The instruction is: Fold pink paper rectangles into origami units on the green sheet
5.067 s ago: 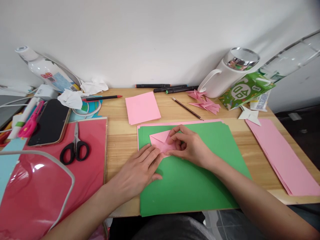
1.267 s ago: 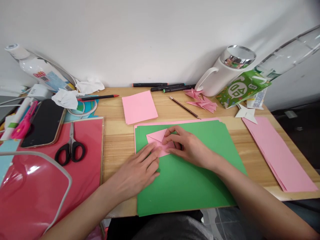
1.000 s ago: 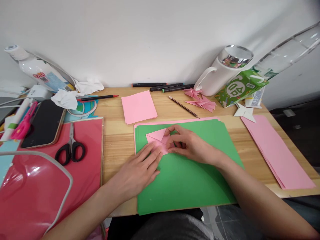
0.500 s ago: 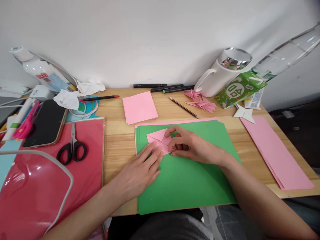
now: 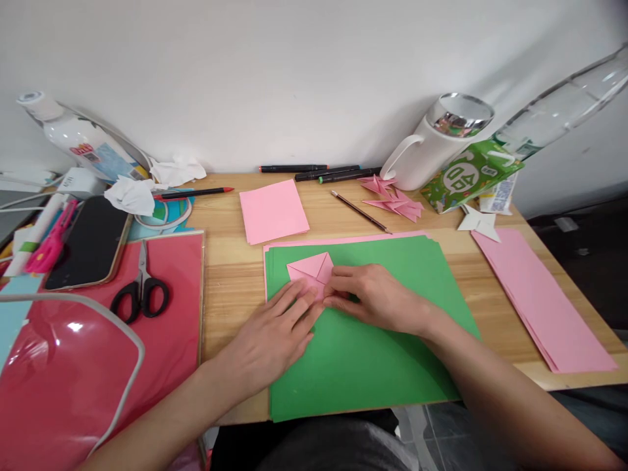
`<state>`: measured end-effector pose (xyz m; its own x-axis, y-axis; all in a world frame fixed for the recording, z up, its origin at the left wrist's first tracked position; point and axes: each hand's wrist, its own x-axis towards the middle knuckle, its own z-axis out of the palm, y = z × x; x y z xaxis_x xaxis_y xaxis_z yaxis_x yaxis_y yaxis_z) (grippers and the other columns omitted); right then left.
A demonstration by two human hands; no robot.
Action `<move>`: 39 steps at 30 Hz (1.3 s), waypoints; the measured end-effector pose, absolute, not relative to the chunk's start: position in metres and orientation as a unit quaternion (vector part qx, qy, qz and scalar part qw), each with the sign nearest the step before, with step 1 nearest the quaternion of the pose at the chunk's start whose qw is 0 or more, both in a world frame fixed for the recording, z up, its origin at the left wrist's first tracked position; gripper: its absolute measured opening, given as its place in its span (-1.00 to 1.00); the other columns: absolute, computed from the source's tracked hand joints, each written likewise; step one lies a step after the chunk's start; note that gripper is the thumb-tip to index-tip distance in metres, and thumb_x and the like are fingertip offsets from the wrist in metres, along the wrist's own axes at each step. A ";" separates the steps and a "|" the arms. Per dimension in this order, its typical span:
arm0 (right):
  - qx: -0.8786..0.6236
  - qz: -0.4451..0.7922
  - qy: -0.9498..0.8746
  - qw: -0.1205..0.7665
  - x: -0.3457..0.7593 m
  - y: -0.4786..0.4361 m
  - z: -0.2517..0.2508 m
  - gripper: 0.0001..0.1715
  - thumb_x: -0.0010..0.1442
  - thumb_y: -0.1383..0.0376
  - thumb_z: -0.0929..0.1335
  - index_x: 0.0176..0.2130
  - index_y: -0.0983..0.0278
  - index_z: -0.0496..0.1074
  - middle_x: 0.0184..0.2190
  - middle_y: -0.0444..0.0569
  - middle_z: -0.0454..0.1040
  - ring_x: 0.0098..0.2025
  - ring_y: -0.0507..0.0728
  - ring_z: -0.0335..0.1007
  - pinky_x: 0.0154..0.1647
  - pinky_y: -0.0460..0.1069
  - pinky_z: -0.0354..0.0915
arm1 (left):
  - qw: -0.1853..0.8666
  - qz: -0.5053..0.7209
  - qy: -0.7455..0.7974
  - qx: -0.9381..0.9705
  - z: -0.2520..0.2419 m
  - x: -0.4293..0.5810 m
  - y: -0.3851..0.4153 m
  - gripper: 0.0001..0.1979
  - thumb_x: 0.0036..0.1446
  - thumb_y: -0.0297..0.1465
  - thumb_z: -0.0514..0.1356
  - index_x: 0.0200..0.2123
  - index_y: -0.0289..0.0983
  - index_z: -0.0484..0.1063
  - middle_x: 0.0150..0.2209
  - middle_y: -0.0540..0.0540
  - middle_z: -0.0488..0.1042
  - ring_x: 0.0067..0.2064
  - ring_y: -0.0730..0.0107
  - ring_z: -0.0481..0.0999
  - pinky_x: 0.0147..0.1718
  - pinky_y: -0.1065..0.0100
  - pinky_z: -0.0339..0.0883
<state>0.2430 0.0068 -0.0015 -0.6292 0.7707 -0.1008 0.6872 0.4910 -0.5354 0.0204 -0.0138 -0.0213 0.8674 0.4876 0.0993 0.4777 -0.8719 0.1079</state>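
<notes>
The pink paper (image 5: 310, 269) lay folded on the green sheet (image 5: 383, 366). The left hand (image 5: 275, 333) was flat and open, with its fingertips pressing the paper's near edge. The right hand (image 5: 377, 297) curled onto its right side; I could not tell if it pinched a flap. The paper looked light, thin and easy to crumple, so it was best held softly by its edges.
</notes>
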 end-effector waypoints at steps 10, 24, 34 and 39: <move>-0.469 0.227 -0.853 -0.023 0.246 0.004 0.015 -0.79 0.26 0.29 0.25 -0.37 0.28 0.41 -0.40 -0.05 0.42 -0.44 0.04 0.28 -0.47 -0.06 -0.07 | 0.046 0.079 0.261 0.961 -0.022 0.021 -0.015 -0.62 0.26 -0.36 0.01 0.09 -0.38 0.29 0.15 -0.24 0.33 0.24 0.06 0.19 0.13 0.08 0.24; -0.469 0.352 -0.803 0.105 0.263 0.014 0.007 -0.76 0.18 0.29 0.29 -0.50 0.29 0.37 -0.63 -0.19 0.26 -0.58 -0.03 0.07 -0.53 -0.10 0.01 | 0.051 0.113 0.247 0.961 -0.023 0.019 -0.013 -0.72 0.25 -0.43 0.04 -0.03 -0.43 0.37 0.13 -0.34 0.33 0.21 0.04 0.24 0.11 0.05 0.29; -0.380 0.372 -0.822 0.204 0.235 0.010 -0.010 -0.91 0.18 0.43 0.30 -0.34 0.31 0.39 -0.35 -0.07 0.37 -0.41 -0.02 0.23 -0.39 -0.11 0.18 | 0.236 0.154 0.325 0.903 -0.005 0.007 -0.003 -0.68 0.24 -0.43 0.04 0.06 -0.33 0.18 0.14 -0.31 0.23 0.16 0.19 0.31 0.05 0.19 0.36; -0.377 0.335 -0.840 0.199 0.234 0.008 -0.009 -0.89 0.19 0.44 0.30 -0.32 0.31 0.43 -0.34 -0.03 0.38 -0.36 0.03 0.26 -0.34 -0.08 0.21 | 0.172 0.138 0.286 0.932 -0.007 0.006 -0.003 -0.82 0.28 -0.47 -0.03 -0.21 -0.34 0.36 0.14 -0.29 0.29 0.07 0.23 0.42 0.02 0.19 0.40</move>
